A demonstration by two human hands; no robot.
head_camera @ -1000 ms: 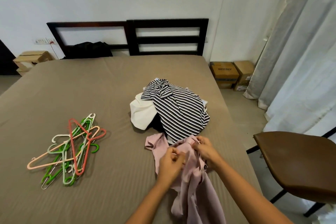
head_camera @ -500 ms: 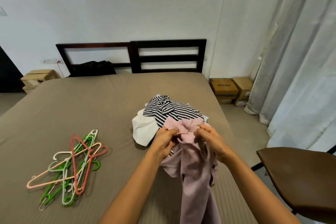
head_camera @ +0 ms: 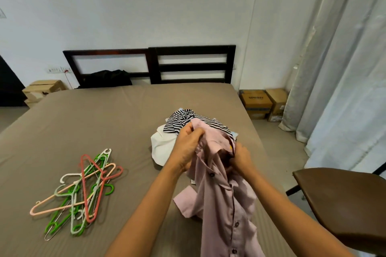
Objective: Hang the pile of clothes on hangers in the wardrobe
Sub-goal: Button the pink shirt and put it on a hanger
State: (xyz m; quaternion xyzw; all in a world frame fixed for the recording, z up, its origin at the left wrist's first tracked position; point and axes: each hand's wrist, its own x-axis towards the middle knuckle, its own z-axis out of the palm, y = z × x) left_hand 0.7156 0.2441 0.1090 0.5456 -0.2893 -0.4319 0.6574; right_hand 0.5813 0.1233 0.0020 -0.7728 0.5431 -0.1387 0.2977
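Gripping the pink shirt (head_camera: 221,200) in both hands (collar, seemingly); hangers (head_camera: 83,190) untouched, pile (head_camera: 167,144) unhung on the bed (head_camera: 94,123).

I see a wide bed (head_camera: 104,123) covered in a taut taupe sheet, with a dark slatted headboard (head_camera: 150,64) at its far end. A loose tangle of plastic hangers (head_camera: 81,190), green, white, peach and red, lies on its left part. To the right lies the pile of clothes (head_camera: 177,129), a striped top over white fabric. A black bundle (head_camera: 106,78) rests against the headboard.
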